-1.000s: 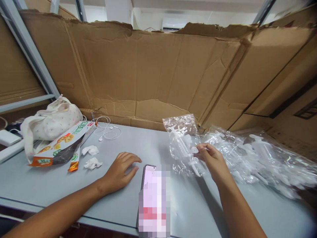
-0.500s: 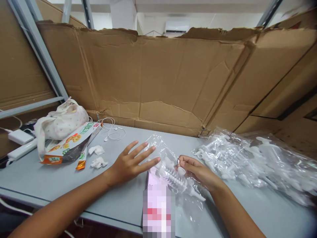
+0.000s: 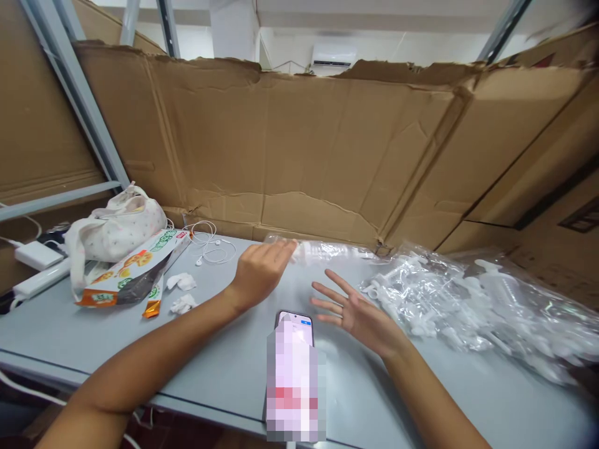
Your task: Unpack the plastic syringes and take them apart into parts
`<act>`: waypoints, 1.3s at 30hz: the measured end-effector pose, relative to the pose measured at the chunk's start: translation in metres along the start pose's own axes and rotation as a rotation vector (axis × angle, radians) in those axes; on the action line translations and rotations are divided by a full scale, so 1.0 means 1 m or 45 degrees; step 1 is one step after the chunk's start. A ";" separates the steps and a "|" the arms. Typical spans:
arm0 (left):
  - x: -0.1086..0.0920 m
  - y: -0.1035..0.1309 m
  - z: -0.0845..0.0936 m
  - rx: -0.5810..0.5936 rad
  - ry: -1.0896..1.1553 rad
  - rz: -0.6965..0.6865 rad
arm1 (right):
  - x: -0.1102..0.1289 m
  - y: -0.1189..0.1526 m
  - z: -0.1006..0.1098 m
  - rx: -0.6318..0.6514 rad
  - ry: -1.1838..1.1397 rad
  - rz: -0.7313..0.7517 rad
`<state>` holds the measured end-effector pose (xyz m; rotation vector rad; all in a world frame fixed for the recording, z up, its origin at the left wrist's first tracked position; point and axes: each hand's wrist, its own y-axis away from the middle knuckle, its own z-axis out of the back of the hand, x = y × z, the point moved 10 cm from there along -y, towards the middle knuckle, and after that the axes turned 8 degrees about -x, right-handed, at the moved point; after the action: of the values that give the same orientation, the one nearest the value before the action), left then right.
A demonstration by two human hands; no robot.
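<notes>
So, the hands are kept apart here. The left hand (image 3: 262, 273) is reached out toward the back, fingertips bent down at the near-left end of a clear bag (image 3: 330, 252) with a white plastic part inside. Contact looks likely, but whether the bag is actually gripped can't be told. The right hand (image 3: 362, 321) is held open with fingers spread and nothing in it.

The bag is laid flat beyond both hands, pretty much lengthwise along the back edge of the grey table (image 3: 210, 358), right up by the cardboard wall (image 3: 304, 137), so not much depth is left behind it. Its right end is stopped near the pile of bagged parts (image 3: 472, 305), which is spread off to the right of the right hand.

A phone (image 3: 294, 374) is set between the forearms, on the near side of the hands, with its lower end blurred out close to the front edge. Bare tabletop is seen on both sides of it.

Left of the left hand, crumpled tissues (image 3: 181, 282), a snack box (image 3: 135, 265), a cloth bag (image 3: 119, 227) and white earphones (image 3: 215, 244) are bunched together.
</notes>
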<state>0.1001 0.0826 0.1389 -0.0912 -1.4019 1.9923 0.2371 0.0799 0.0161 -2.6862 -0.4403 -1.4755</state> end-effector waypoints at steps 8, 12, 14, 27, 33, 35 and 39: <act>-0.065 0.017 -0.037 0.253 0.043 -0.249 | -0.002 -0.014 0.031 -0.373 -0.429 0.201; -0.067 0.028 -0.044 0.340 0.222 -0.225 | -0.002 -0.016 0.050 -0.491 -0.460 0.224; -0.066 0.032 -0.044 0.344 0.286 -0.252 | -0.006 -0.018 0.053 -0.513 -0.474 0.216; -0.048 0.034 -0.003 -0.025 0.351 -0.309 | -0.010 -0.020 0.043 -0.432 -0.576 0.176; -0.018 0.040 -0.009 0.036 0.426 -0.074 | -0.011 -0.018 0.046 -0.499 -0.580 0.190; -0.003 0.043 -0.018 0.089 0.489 0.083 | -0.009 -0.017 0.049 -0.531 -0.574 0.203; 0.016 0.050 -0.032 0.189 0.433 0.260 | -0.006 -0.018 0.050 -0.537 -0.546 0.231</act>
<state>0.0770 0.1089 0.0880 -0.4997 -1.0593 2.1176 0.2698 0.1039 -0.0181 -3.2729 0.1262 -1.0328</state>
